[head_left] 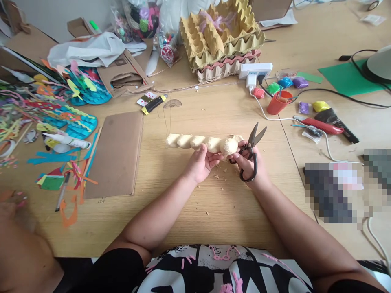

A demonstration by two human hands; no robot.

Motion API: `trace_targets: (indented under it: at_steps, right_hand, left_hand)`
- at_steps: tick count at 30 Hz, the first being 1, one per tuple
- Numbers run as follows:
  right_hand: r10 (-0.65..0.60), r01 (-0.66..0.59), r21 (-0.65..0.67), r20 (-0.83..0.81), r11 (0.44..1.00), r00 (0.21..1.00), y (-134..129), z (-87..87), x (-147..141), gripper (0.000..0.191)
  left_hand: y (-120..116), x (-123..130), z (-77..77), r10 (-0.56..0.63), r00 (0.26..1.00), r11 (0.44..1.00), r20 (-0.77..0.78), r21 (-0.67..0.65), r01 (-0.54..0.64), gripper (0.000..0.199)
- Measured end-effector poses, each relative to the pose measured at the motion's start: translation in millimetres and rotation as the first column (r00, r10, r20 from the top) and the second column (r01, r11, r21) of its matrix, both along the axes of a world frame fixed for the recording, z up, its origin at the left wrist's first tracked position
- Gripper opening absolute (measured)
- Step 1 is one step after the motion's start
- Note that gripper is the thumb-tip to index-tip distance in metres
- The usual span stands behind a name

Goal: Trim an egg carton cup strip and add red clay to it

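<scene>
A pale yellow strip of egg-carton cups point(198, 141) is held level above the table, its bumps facing up. My left hand point(200, 165) grips the strip from below near its middle, thumb on the near side. With its fingertips, my right hand point(258, 169) pinches the strip's right end. That same hand has black-handled scissors point(251, 150) hooked in it, blades parted and pointing up and away from the strip. Small pale scraps point(224, 179) are scattered on the tabletop beneath and in front of my hands.
Stacked egg trays point(195, 53) stand at the back. A power strip point(255, 70), an orange cup point(279, 102) and a red cutter point(324, 126) are on the right. Brown cardboard point(114, 154) and coloured paper scraps point(53, 179) lie left, near another person's arm point(24, 240).
</scene>
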State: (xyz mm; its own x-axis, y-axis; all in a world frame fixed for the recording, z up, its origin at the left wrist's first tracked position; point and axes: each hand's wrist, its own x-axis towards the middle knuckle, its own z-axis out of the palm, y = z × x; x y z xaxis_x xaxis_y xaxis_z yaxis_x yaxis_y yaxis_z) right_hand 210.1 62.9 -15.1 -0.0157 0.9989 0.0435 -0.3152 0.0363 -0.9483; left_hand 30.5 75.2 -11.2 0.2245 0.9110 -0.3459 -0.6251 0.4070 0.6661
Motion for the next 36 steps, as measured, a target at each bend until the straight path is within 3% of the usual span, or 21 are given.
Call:
trace_targets:
  at_steps: [8,12,15,18,20,22,24,27,30,36]
  right_hand:
    - [-0.049,0.011,-0.16,-0.234,0.987,0.971,6.1,4.1,0.8,0.054]
    - [-0.034,-0.007,-0.171,-0.239,0.985,0.971,6.6,7.7,-0.1,0.056]
    - [-0.045,0.027,-0.127,-0.142,0.992,0.989,4.6,5.1,0.3,0.052]
    - [-0.124,0.127,-0.007,0.173,0.992,0.977,1.3,1.9,4.8,0.039]
    - [-0.184,0.145,0.118,0.468,0.982,0.864,-0.3,1.0,9.2,0.034]
    - [-0.24,0.083,0.251,0.699,0.964,0.673,-1.3,1.2,12.7,0.033]
    - [-0.298,-0.021,0.353,0.82,0.935,0.489,-2.0,2.0,14.0,0.031]
    - [-0.351,-0.122,0.407,0.879,0.905,0.323,-3.2,4.1,13.1,0.03]
    - [-0.335,-0.167,0.387,0.903,0.907,0.269,-4.4,6.3,11.8,0.031]
    - [-0.319,-0.2,0.382,0.903,0.902,0.286,-4.4,8.1,12.4,0.033]
  left_hand:
    - [-7.5,-0.6,4.2,-0.11,0.991,0.985,-0.073,0.122,0.118,0.048]
    - [-9.1,2.3,1.8,-0.064,0.989,0.983,-0.134,0.165,0.086,0.047]
    - [-9.6,3.8,-0.7,0.025,0.982,0.978,-0.189,0.207,0.015,0.046]
    - [-9.7,3.6,-2.3,0.136,0.966,0.963,-0.221,0.257,-0.077,0.042]
    - [-8.7,3.5,-2.2,0.214,0.947,0.953,-0.239,0.263,-0.149,0.042]
    - [-6.4,3.9,-1.4,0.292,0.92,0.942,-0.261,0.244,-0.23,0.046]
    - [-3.3,4.4,-0.2,0.359,0.892,0.926,-0.276,0.226,-0.303,0.049]
    - [0.1,4.3,0.4,0.427,0.854,0.9,-0.296,0.23,-0.37,0.05]
    - [-0.6,2.7,-0.8,0.475,0.815,0.876,-0.333,0.273,-0.399,0.047]
    - [-8.8,-0.4,-3.7,0.526,0.767,0.838,-0.367,0.381,-0.392,0.038]
